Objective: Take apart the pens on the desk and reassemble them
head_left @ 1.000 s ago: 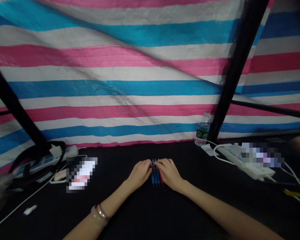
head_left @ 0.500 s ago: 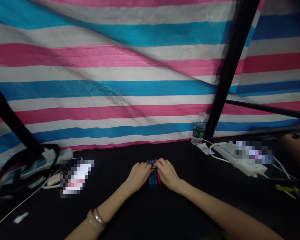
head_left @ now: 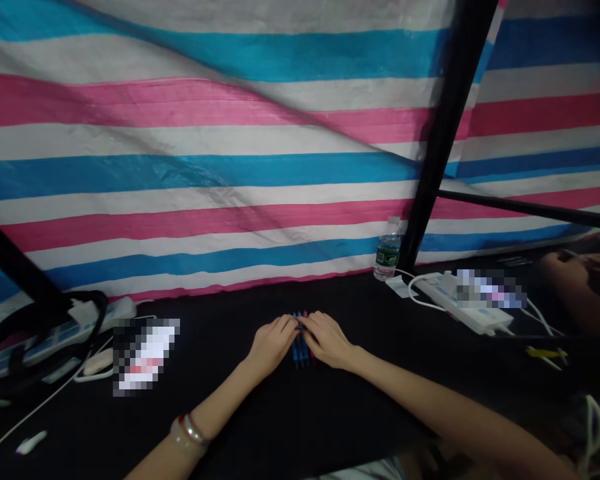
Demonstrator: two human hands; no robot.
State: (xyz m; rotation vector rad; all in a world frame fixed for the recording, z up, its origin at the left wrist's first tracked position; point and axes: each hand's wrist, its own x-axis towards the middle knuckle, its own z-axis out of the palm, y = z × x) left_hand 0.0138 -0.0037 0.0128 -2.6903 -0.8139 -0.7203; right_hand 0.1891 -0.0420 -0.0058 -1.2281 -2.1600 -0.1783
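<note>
Several slim blue pens lie side by side on the black table, pointing away from me. A pink pen lies along the right side of the row, mostly covered. My left hand is closed at the left side of the bundle, its fingertips on the pens' upper part. From the other side my right hand presses in, fingers curled over the pink pen and the upper part of the blue ones. The fingertips of both hands nearly meet and hide the middle of the pens.
A water bottle stands at the back by a black post. Power strips with cables lie right and left. A blurred-out bright item lies at left. Another person's hands appear at far right, near a yellow item.
The view has shifted slightly, so most things sit further left. My right hand's fingers have moved further over the pens, covering more of the pink one. Another person's hands show more at right.
</note>
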